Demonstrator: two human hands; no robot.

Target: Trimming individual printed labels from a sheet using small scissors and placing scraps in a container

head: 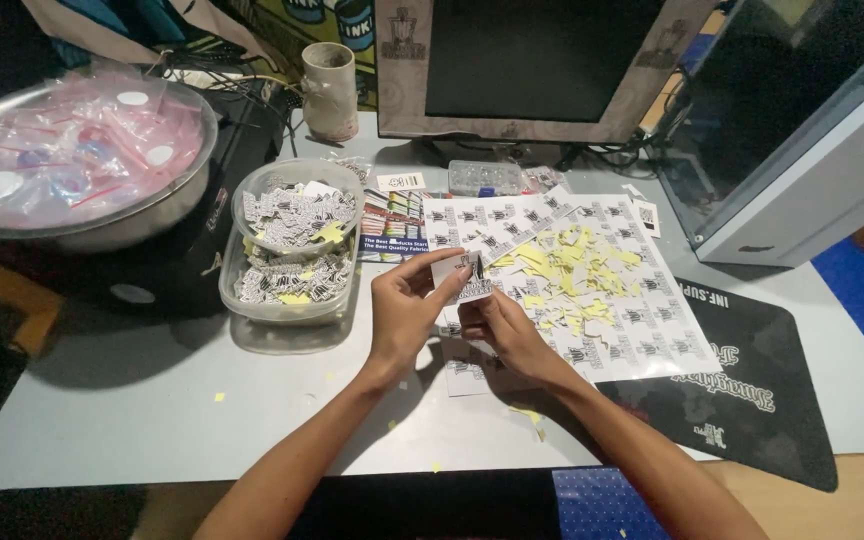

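Observation:
My left hand (407,310) and my right hand (504,332) meet over the grey table (152,410), both pinching one small white printed sticker (462,277) between fingertips. Just to the right lies a white sheet of printed stickers (642,310) covered with a heap of yellow backing scraps (567,265). Left of my hands stand two clear plastic tubs, a round one (297,205) stacked on a rectangular one (287,290), both holding several peeled stickers.
A big metal bowl (82,165) of small plastic bags sits far left. A ceramic mug (329,90), a monitor (532,65) and a computer case (802,130) line the back. A black mat (752,390) lies at right. Yellow scraps dot the table.

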